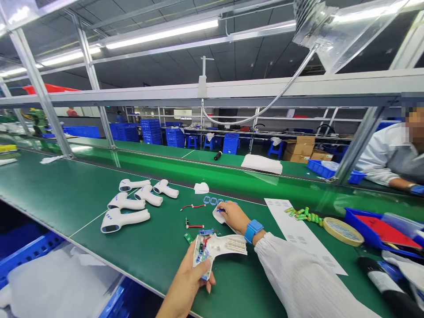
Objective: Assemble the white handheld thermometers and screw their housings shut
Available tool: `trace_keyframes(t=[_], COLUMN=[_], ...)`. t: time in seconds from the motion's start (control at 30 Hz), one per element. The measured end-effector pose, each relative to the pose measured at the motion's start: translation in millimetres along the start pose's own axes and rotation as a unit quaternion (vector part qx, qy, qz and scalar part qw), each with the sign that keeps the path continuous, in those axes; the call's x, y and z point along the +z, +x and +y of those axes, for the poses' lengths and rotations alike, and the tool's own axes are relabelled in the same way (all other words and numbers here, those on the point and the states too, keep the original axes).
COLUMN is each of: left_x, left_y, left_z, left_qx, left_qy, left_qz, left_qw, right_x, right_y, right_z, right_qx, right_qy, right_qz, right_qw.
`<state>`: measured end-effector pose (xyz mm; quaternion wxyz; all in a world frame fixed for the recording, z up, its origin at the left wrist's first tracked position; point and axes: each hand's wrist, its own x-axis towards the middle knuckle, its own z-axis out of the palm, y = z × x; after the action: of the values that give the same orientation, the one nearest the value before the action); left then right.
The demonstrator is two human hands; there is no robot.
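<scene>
Clamping left fingers (pixel 201 270) on a thermometer shell (pixel 228 244); blue tray (pixel 361 226) holding perhaps red card (pixel 387 232).

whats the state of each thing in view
left hand, gripping the housing
open thermometer housing, wires and blue board exposed
right hand, pinching a small white part
assembled thermometers, five, closed, lying on the green belt
tape roll, lying on the belt

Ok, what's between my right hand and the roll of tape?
The head view shows a white printed paper sheet and small green parts.
</scene>
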<state>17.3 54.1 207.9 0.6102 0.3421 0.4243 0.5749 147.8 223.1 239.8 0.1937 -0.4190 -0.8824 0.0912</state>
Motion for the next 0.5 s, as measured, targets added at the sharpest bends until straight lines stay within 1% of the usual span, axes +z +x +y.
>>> trace_keyframes(t=[0.13, 0.23, 0.3, 0.37, 0.43, 0.5], left_x=[0.9, 0.3, 0.1, 0.4, 0.9, 1.2], left_y=[4, 6, 6, 4, 1, -1], left_z=[0, 0, 0, 1, 2, 2], left_qx=[-0.006, -0.011, -0.014, -0.014, -0.014, -0.013], left_qy=[-0.005, -0.006, -0.009, -0.012, -0.012, -0.01], left_qz=[0.003, 0.003, 0.006, 0.004, -0.003, -0.004], left_qw=[1.0, 1.0, 1.0, 1.0, 1.0, 1.0], right_x=[6, 0, -10, -25, -40, -51], right_y=[3, 0, -6, -18, -36, -57], right_z=[3, 4, 1, -4, -13, -24], right_qx=[-0.011, -0.019, -0.013, -0.006, -0.01, -0.024], right_qy=[0.005, 0.025, 0.039, 0.055, 0.073, 0.096], right_qz=[-0.017, -0.011, 0.009, 0.031, 0.043, 0.038], right_qw=[1.0, 0.999, 0.999, 0.998, 0.996, 0.994])
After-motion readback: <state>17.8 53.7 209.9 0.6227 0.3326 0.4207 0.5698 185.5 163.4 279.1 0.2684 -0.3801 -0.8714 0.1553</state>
